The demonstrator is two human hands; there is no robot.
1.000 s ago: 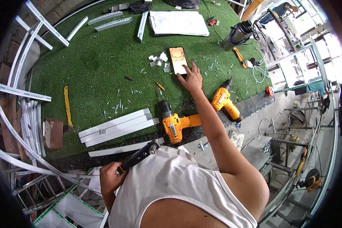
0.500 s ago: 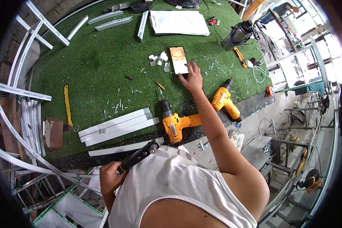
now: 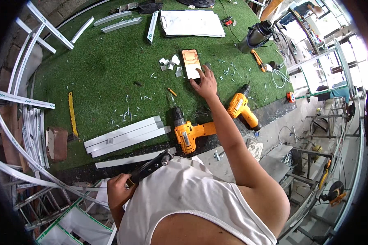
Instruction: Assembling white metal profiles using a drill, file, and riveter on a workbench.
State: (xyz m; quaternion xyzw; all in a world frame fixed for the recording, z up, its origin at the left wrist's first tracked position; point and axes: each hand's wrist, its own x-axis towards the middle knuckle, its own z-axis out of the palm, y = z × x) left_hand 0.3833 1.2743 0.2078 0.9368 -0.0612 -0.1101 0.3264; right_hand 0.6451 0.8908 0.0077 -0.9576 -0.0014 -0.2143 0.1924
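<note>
My left hand [image 3: 118, 190] is closed around the handle of a black hand riveter [image 3: 150, 168], held against the front of my white shirt. My right hand [image 3: 205, 83] reaches forward with its fingers apart, its fingertips at the lower right of a phone [image 3: 191, 63] that lies face up with a lit orange and white screen. Left of the phone sits a small heap of metal clips [image 3: 170, 62]. A yellow cordless drill [image 3: 188, 134] lies left of my right forearm, and a second yellow drill [image 3: 242, 107] lies right of it.
Green turf covers the table [image 3: 98, 77]. White metal strips [image 3: 126, 136] lie at its near edge, with loose rivets [image 3: 129, 114] scattered beyond. Papers [image 3: 192, 23] lie at the back, near a dark flask [image 3: 255, 37]. An orange cutter [image 3: 258, 61] and tape measure [image 3: 290, 97] lie right.
The fingers of my right hand have shifted slightly over the lower part of the phone. My left hand keeps its grip on the riveter.
</note>
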